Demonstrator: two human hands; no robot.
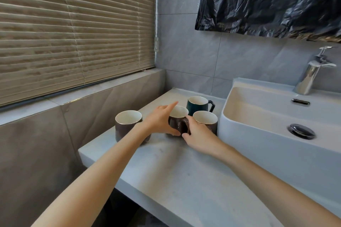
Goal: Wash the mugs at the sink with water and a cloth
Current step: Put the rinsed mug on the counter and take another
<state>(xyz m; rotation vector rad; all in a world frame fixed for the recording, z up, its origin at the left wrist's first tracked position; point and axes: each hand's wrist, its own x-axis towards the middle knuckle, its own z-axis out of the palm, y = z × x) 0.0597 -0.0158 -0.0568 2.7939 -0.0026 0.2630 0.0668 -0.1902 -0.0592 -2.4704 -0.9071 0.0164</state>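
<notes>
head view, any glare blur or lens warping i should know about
Head view: soft daylight through the blinds, no hard shadows; the wide lens bows the slats and the counter edge; bright glints on the chrome tap and black plastic sheet; slight overall softness, print on the lettered mug barely legible.

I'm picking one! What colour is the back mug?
The back mug is dark teal; head view.
</notes>
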